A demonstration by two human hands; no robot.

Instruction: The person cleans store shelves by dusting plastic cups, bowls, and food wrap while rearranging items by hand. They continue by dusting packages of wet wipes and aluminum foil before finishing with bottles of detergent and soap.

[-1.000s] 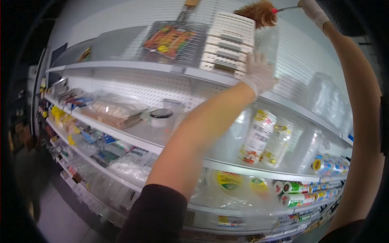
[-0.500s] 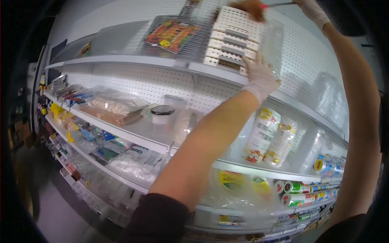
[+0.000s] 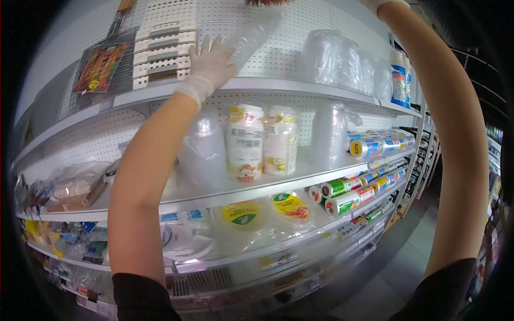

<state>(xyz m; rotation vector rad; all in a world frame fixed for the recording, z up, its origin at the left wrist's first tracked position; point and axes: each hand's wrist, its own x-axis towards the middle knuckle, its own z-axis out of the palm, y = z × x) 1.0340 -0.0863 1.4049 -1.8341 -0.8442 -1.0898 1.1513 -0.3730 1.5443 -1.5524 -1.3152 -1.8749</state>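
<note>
Here on the left we have the white perforated rack (image 3: 166, 32), standing on the top shelf (image 3: 321, 88), its long axis running up the pegboard (image 3: 292, 32); it looks stiff and fairly light, and both side edges, low down, would give us the firmest hold. At its right edge comes our gloved left hand (image 3: 211, 67), fingers fanned wide and pointing up, wrapped round nothing. Just beside those fingers, partly behind them, leans the clear plastic sleeve (image 3: 257, 40), low end by our hand, long axis slanting up to the right; we judge it light, slippery and easily crushed, so a loose grip round its middle suits it best. Above its top end, cut off by the view, hangs a reddish-brown fluffy head (image 3: 267, 2), surely soft and feather-light, better taken by a handle than by the fluff; no handle shows, so we can't tell which way its long axis points. And out on the far right, past the clear wrapped bundles (image 3: 324, 56), our right hand (image 3: 393, 3) is mostly out of view up top; whether its fingers are wide, narrow or gripping something, we can't tell.
</note>
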